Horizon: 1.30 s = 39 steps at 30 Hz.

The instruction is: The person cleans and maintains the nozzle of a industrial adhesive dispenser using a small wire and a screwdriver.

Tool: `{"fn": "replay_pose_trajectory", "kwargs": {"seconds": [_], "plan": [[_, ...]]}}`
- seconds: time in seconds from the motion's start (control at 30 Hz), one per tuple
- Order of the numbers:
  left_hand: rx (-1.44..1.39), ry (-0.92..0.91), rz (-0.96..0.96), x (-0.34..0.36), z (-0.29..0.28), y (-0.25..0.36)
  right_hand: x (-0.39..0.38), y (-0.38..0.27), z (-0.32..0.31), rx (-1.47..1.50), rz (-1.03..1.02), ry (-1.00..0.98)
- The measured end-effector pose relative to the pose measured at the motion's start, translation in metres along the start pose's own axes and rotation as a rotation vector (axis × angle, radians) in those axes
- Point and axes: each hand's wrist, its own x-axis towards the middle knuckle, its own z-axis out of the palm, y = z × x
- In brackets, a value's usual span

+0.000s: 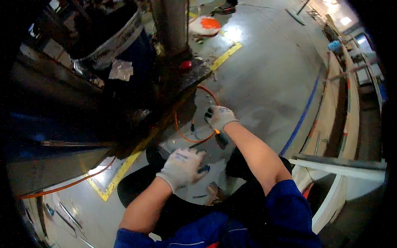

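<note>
My right hand (220, 118), in a white glove with dark fingertips, is closed at the right side of a looped thin orange hose (178, 129). The hose appears to pass into its curled fingers. Just below that hand is a dark object with an orange tip (221, 139); its kind is unclear, and I cannot tell whether it hangs or lies on the floor. My left hand (182, 166), also gloved, hovers nearer to me with its fingers apart and nothing in them. A small black end piece (192, 127) shows inside the hose loop.
A dark machine base (136, 136) and a large blue drum (128, 62) stand at the left. Yellow tape (226, 56) and a blue line (304, 113) mark the floor. A white frame (339, 171) is close on my right. Thin rods (69, 215) lie at lower left.
</note>
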Motion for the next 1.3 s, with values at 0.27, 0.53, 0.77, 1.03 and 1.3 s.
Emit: {"fn": "replay_pose_trajectory", "kwargs": {"seconds": [0.27,0.53,0.77,1.03,1.3], "plan": [[-0.153,-0.013,0.113,-0.007,0.013,-0.025,0.069,0.04,0.16,0.03,0.067,-0.224],[-0.115,-0.016,0.015,0.007,0.01,-0.036,0.111,0.032,0.261,0.141,0.142,0.153],[-0.074,-0.072,0.012,0.067,-0.02,-0.032,0.193,0.06,0.327,0.427,0.214,0.4],[-0.306,-0.313,-0.264,0.109,-0.002,-0.044,0.075,0.087,0.119,0.623,0.462,-0.222],[-0.752,-0.187,-0.65,0.097,-0.105,0.067,-0.099,0.135,-0.096,0.863,0.595,-0.137]]}}
